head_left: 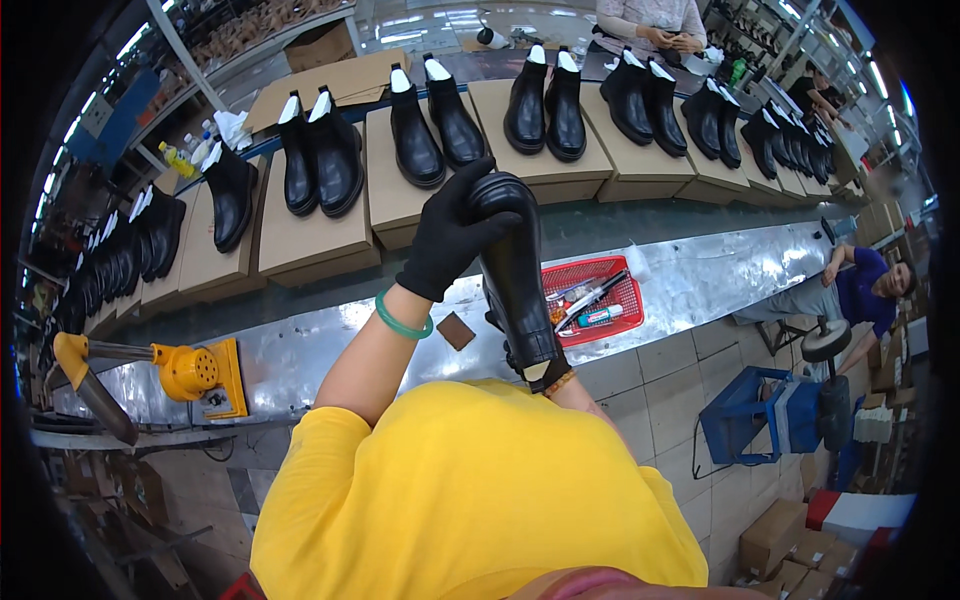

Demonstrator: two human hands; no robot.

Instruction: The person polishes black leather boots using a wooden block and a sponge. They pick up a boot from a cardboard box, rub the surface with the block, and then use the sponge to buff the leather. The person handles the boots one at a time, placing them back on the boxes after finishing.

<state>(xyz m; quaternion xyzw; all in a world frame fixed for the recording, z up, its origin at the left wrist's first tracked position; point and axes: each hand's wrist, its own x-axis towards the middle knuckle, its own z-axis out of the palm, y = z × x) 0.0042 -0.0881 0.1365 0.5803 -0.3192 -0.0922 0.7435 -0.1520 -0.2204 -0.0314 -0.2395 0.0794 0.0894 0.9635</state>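
A black ankle boot [515, 270] is held up in front of my chest, its toe pointing away and its shaft toward me. My left hand [455, 230], in a black glove, is closed round the toe end, with the thumb across the top. Below the shaft, near the boot's opening, my right hand [558, 368] grips from the far side; the boot hides most of its fingers. A green bangle [403, 318] circles my left wrist. On the metal bench beneath lies a small brown block [456, 331], left of the boot.
A red basket [632, 322] with tubes and tools stands right of the boot. Pairs of black boots [545, 105] stand on cardboard boxes [400, 200] along the far line. A yellow lamp-like device [195, 372] is at left. A seated person [865, 290] is at right, another [655, 25] across.
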